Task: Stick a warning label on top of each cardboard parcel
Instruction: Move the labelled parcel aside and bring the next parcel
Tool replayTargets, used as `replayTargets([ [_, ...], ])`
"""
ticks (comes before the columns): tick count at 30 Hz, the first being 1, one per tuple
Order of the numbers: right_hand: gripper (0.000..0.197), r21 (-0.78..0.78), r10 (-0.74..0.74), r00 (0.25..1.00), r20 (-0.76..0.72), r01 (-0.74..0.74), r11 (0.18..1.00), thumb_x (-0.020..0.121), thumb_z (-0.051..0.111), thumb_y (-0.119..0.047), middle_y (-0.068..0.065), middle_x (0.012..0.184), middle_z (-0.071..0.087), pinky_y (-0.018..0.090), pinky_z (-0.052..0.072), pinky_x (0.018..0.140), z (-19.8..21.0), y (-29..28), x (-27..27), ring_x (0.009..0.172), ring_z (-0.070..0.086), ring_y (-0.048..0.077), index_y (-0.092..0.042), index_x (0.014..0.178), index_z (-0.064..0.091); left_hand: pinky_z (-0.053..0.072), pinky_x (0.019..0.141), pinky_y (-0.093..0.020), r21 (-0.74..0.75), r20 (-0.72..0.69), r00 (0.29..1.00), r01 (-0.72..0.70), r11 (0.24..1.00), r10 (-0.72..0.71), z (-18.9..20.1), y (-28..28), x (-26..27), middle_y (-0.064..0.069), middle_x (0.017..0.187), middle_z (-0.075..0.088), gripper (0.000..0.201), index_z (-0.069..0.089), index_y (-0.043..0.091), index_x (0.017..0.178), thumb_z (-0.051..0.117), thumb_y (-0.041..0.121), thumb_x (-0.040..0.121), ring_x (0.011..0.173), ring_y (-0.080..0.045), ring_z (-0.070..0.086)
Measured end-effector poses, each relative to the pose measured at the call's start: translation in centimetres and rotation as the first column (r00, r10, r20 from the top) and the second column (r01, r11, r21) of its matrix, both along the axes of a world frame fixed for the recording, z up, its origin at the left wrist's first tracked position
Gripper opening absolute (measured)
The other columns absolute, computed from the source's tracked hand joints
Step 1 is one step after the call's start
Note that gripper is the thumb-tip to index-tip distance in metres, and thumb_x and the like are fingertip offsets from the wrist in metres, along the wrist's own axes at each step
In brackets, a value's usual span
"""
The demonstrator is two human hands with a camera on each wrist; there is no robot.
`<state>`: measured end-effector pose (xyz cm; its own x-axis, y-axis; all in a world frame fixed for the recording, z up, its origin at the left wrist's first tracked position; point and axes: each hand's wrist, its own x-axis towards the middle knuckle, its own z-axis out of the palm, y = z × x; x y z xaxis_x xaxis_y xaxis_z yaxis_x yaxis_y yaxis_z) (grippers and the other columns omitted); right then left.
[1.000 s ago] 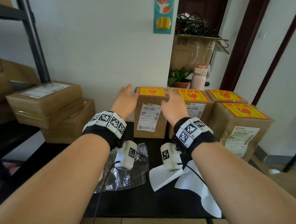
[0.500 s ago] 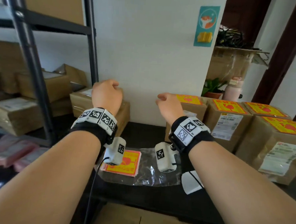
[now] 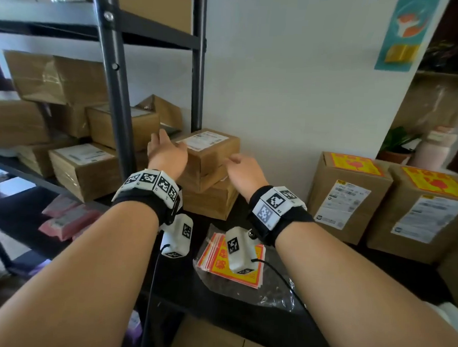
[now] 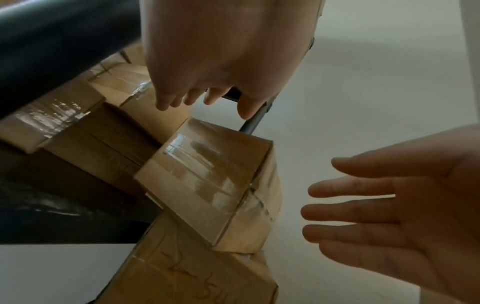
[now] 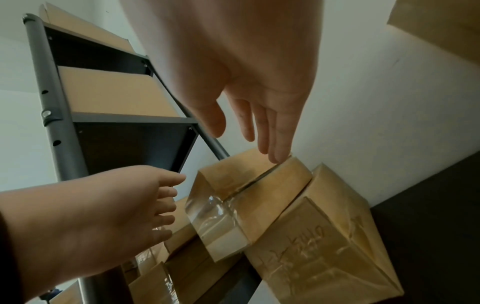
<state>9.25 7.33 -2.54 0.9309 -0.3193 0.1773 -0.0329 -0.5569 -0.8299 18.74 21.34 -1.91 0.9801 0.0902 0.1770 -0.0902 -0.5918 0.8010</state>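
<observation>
A small cardboard parcel (image 3: 210, 149) (image 4: 215, 176) (image 5: 246, 197) with a white shipping slip and no warning label lies on top of a larger box (image 3: 210, 201) (image 5: 330, 246) against the wall. My left hand (image 3: 165, 154) (image 4: 207, 98) hovers open at its left end, fingers relaxed, holding nothing. My right hand (image 3: 242, 168) (image 5: 254, 131) hovers open at its right end, fingertips (image 5: 275, 156) just above the top edge. A stack of yellow-red warning labels (image 3: 218, 260) lies on clear plastic on the black table (image 3: 241, 314). Two labelled parcels (image 3: 351, 195) stand at the right.
A dark metal rack (image 3: 113, 87) at the left holds several more unlabelled cardboard boxes (image 3: 82, 168); its upright post stands just left of my left hand. Pink packets (image 3: 66, 218) lie on a lower shelf. A potted plant (image 3: 396, 145) and pink bottle (image 3: 433, 152) stand behind the labelled parcels.
The view and both hands have swung left, away from the labelled parcels to the unlabelled small parcel by the rack. Both hands now flank it, fingers spread.
</observation>
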Motion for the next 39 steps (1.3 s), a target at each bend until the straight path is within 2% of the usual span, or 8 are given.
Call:
replayTargets([
  [5,0.041,0.002,0.051,0.998,-0.038,-0.051,0.999,0.102,0.037,-0.039,0.005,0.108,0.060,0.035,0.045,0.092,-0.8,0.9,1.6,0.105,0.058,0.025,-0.011,0.119,0.061,0.041,0.103,-0.051,-0.044,-0.076,0.997,0.010,0.999,-0.013,-0.4,-0.2,0.5,-0.012,0.150,0.029,0.057,0.027,0.016,0.149,0.041,0.040,0.099,0.131,-0.036,0.041],
  [15,0.049,0.111,-0.057,0.998,0.000,0.056,0.992,0.101,0.036,-0.047,0.007,0.110,0.064,0.034,0.050,0.085,-0.7,-1.0,0.2,0.101,0.063,0.025,-0.010,0.128,0.055,0.047,0.081,-0.036,0.089,-0.003,0.997,0.080,0.993,-0.080,0.0,-2.0,-2.8,-0.013,0.139,0.036,0.057,0.043,0.009,0.138,0.047,0.042,0.091,0.105,-0.032,0.055],
  [20,0.045,0.176,-0.142,0.987,0.069,0.128,0.976,0.099,0.044,-0.045,0.005,0.105,0.065,0.023,0.043,0.060,0.1,-2.9,-2.1,0.081,0.061,0.013,-0.008,0.121,0.055,0.043,0.067,-0.030,-0.034,0.164,0.979,0.125,0.992,-0.118,1.3,-4.0,-6.7,-0.006,0.119,0.055,0.050,0.039,0.012,0.129,0.057,0.034,0.088,0.097,-0.024,0.058],
  [22,0.037,0.210,-0.170,0.980,0.108,0.145,0.967,0.098,0.050,-0.039,0.004,0.103,0.065,0.024,0.046,0.064,0.5,-4.1,-3.6,0.081,0.061,0.013,-0.009,0.119,0.055,0.046,0.067,-0.028,-0.102,0.186,0.972,0.168,0.980,-0.147,1.6,-4.9,-8.0,-0.006,0.118,0.055,0.051,0.039,0.012,0.128,0.061,0.033,0.086,0.096,-0.021,0.057],
  [28,0.041,0.235,-0.247,0.957,0.151,0.208,0.950,0.092,0.058,-0.023,-0.002,0.116,0.057,0.039,0.054,0.093,1.0,-8.1,-8.7,0.106,0.062,0.020,-0.014,0.131,0.049,0.049,0.097,-0.042,-0.165,0.086,0.940,0.339,0.926,-0.329,1.9,-8.3,-11.5,-0.009,0.141,0.043,0.084,0.027,0.014,0.149,0.070,0.030,0.079,0.123,-0.026,0.050],
  [31,0.034,0.240,-0.271,0.948,0.166,0.227,0.944,0.089,0.058,-0.019,0.000,0.119,0.062,0.036,0.054,0.093,1.0,-10.2,-11.3,0.104,0.062,0.016,-0.015,0.122,0.055,0.050,0.091,-0.038,-0.102,0.029,0.892,0.451,0.887,-0.451,2.0,-10.7,-13.0,-0.007,0.133,0.049,0.076,0.039,0.018,0.139,0.066,0.032,0.070,0.116,-0.026,0.053],
  [35,0.047,0.242,-0.352,0.923,0.155,0.310,0.920,0.075,0.061,-0.025,0.001,0.113,0.067,0.042,0.055,0.091,0.7,-13.6,-15.0,0.099,0.065,0.018,-0.017,0.121,0.056,0.044,0.060,-0.020,-0.085,0.019,0.827,0.561,0.823,-0.562,1.9,-14.2,-14.5,0.002,0.111,0.061,0.041,0.050,0.017,0.121,0.065,0.027,0.084,0.088,-0.010,0.059],
  [39,0.038,0.201,-0.417,0.901,0.124,0.388,0.899,0.078,0.064,-0.019,0.001,0.112,0.066,0.044,0.056,0.089,-0.2,-16.8,-18.4,0.100,0.065,0.020,-0.022,0.114,0.052,0.048,0.066,-0.028,-0.111,0.032,0.813,0.582,0.806,-0.582,1.4,-17.5,-16.6,0.004,0.099,0.061,0.036,0.048,0.018,0.113,0.063,0.040,0.087,0.085,-0.009,0.057],
])
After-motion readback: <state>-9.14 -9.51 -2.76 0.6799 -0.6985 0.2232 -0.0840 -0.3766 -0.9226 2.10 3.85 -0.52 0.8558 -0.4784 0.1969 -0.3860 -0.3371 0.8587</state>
